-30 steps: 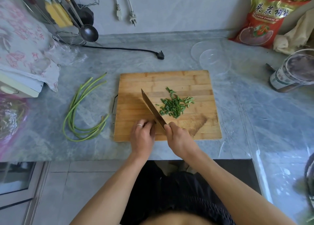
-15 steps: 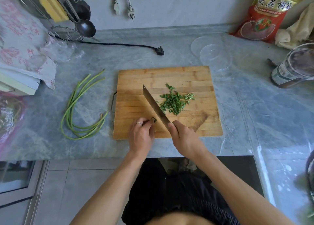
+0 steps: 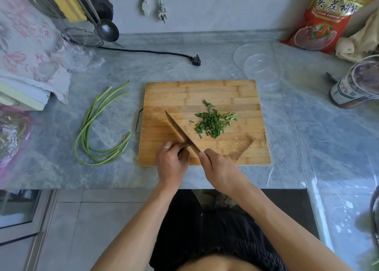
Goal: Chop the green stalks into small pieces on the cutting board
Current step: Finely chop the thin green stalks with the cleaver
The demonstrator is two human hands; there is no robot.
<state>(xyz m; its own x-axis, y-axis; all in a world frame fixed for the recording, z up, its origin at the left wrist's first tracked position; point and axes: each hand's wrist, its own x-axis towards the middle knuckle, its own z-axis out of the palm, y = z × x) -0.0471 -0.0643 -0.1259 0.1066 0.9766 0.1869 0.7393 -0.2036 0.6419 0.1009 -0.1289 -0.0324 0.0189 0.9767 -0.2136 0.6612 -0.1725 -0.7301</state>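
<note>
A wooden cutting board lies on the grey marble counter. On its middle right sits a pile of chopped green pieces. My right hand grips the handle of a knife, whose blade slants up to the left over the board. At the board's near edge my left hand pinches a short stub of green stalk right against the blade. Several whole green stalks lie curved on the counter to the left of the board.
Two clear plastic bowls stand behind the board at the right. A jar and a red bag are at the far right. A black plug and cord lie behind the board. Cloth-covered items and hanging utensils fill the left.
The stalk stub in my left hand has become shorter, and my left fingers have drawn back toward the near edge. The knife has stayed beside them. The camera has tilted slightly.
</note>
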